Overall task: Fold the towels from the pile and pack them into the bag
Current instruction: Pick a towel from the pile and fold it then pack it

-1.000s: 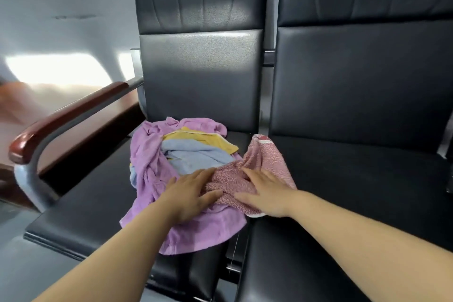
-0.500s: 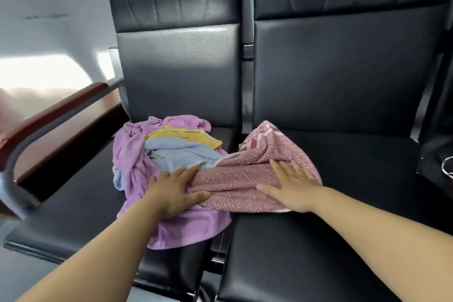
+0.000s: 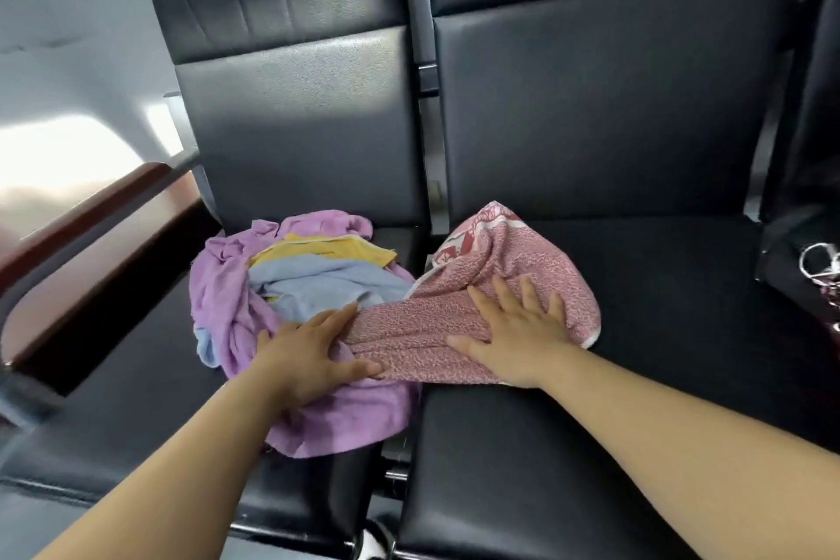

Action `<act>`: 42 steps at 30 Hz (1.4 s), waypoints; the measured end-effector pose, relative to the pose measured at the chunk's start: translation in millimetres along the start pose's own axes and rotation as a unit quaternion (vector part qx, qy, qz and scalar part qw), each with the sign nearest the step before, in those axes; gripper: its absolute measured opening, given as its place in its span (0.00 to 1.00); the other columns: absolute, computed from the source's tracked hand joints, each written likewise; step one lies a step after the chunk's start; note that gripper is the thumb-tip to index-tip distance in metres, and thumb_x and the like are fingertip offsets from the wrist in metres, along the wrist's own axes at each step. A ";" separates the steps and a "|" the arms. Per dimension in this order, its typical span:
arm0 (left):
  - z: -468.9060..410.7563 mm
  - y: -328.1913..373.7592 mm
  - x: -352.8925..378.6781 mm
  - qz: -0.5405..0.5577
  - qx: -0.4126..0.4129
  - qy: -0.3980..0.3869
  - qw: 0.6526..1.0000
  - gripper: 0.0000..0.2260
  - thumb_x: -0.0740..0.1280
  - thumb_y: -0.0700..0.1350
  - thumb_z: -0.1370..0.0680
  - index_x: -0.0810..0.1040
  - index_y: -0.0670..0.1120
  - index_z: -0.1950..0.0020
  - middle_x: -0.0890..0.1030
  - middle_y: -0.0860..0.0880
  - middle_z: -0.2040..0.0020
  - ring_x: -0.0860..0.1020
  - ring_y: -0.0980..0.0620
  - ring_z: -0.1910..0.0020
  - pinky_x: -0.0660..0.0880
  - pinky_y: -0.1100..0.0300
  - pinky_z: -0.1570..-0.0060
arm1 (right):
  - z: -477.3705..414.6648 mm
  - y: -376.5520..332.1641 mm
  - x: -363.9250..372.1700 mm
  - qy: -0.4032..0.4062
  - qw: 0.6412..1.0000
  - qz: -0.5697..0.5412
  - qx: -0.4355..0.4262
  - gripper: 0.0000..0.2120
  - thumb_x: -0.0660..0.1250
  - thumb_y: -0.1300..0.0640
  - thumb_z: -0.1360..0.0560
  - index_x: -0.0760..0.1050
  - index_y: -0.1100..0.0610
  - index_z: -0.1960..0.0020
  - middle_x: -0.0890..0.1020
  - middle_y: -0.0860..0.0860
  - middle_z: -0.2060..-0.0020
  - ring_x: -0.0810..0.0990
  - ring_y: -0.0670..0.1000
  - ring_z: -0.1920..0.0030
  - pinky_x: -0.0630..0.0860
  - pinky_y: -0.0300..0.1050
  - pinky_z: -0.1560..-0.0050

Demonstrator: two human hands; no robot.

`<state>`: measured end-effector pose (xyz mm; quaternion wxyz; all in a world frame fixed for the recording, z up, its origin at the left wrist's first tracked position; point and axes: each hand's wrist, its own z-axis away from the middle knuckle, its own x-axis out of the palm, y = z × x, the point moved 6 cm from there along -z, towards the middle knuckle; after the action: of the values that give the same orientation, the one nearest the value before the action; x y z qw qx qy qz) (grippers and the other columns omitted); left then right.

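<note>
A pink patterned towel (image 3: 459, 309) lies stretched across the gap between two black seats. My left hand (image 3: 309, 350) lies with straight fingers on its left end, thumb along the near edge. My right hand (image 3: 513, 332) presses flat on its right part, fingers spread. Behind my left hand sits the pile: a purple towel (image 3: 218, 286) wrapped around a blue towel (image 3: 318, 282) and a yellow towel (image 3: 327, 250). A black bag (image 3: 800, 268) shows at the far right edge, partly cut off.
Two black padded seats (image 3: 636, 377) with tall backs stand side by side. A dark red wooden armrest (image 3: 82, 232) on a metal frame runs along the left. A metal bar (image 3: 395, 473) joins the seats below the gap.
The pink towel has been drawn out to the right across the seat gap. My right hand slid right and farther onto the right seat. The bag came into view at the right.
</note>
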<state>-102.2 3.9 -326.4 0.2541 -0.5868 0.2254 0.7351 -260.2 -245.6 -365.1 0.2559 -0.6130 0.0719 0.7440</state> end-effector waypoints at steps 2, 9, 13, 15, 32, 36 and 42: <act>-0.7 0.2 -2.9 0.018 -0.005 0.000 1.000 0.54 0.51 0.88 0.44 0.47 0.69 0.21 0.64 0.63 0.22 0.67 0.47 0.26 0.64 0.37 0.32 | 2.7 21.9 -6.8 -0.002 1.000 0.005 0.019 0.48 0.37 0.15 0.33 0.35 0.36 0.19 0.35 0.45 0.18 0.31 0.58 0.20 0.34 0.69 0.23; 4.6 1.4 -5.2 0.015 -0.001 -0.024 1.000 0.49 0.62 0.80 0.38 0.47 0.69 0.21 0.60 0.65 0.21 0.66 0.47 0.25 0.63 0.38 0.30 | 14.9 42.2 -38.0 -0.028 0.993 -0.019 0.115 0.50 0.47 0.17 0.31 0.40 0.41 0.17 0.38 0.51 0.17 0.34 0.64 0.19 0.37 0.72 0.24; 6.6 6.3 -5.4 0.023 0.021 -0.022 0.999 0.50 0.65 0.75 0.36 0.44 0.66 0.19 0.60 0.61 0.20 0.60 0.50 0.21 0.54 0.34 0.27 | 20.6 -57.6 -23.0 0.062 0.994 -0.049 -0.072 0.44 0.49 0.21 0.27 0.42 0.39 0.18 0.40 0.50 0.17 0.35 0.62 0.19 0.38 0.66 0.21; 7.0 0.0 -3.0 0.039 0.009 -0.024 0.999 0.51 0.66 0.75 0.35 0.43 0.66 0.19 0.63 0.59 0.21 0.59 0.51 0.21 0.54 0.35 0.28 | 24.0 -74.9 8.3 -0.002 0.994 -0.043 -0.099 0.45 0.45 0.19 0.29 0.37 0.38 0.18 0.37 0.47 0.18 0.31 0.61 0.20 0.34 0.65 0.22; 21.1 -5.9 1.2 0.021 0.012 -0.039 0.999 0.46 0.62 0.79 0.33 0.47 0.67 0.20 0.53 0.62 0.19 0.56 0.50 0.20 0.51 0.37 0.26 | 22.6 21.2 -31.4 -0.019 0.999 0.010 0.043 0.47 0.52 0.21 0.28 0.44 0.42 0.17 0.39 0.50 0.17 0.35 0.62 0.19 0.39 0.67 0.22; 21.7 13.1 6.6 -0.005 0.048 -0.007 0.999 0.42 0.58 0.77 0.28 0.44 0.67 0.19 0.51 0.59 0.18 0.51 0.52 0.19 0.46 0.34 0.25 | 34.0 -37.1 -8.0 0.015 0.996 -0.020 -0.085 0.40 0.47 0.24 0.23 0.41 0.39 0.18 0.39 0.47 0.17 0.34 0.57 0.18 0.37 0.62 0.20; 21.6 -1.9 18.9 0.000 0.032 -0.022 0.999 0.53 0.48 0.86 0.41 0.42 0.67 0.20 0.50 0.59 0.18 0.51 0.51 0.19 0.47 0.36 0.24 | 33.4 25.6 -4.0 -0.007 0.999 0.013 -0.029 0.40 0.41 0.21 0.25 0.38 0.36 0.18 0.38 0.44 0.18 0.35 0.54 0.18 0.36 0.60 0.20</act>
<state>-120.6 21.1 -340.4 0.2775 -0.5619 0.2434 0.7403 -300.9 -254.7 -358.6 0.2289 -0.6139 0.0567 0.7534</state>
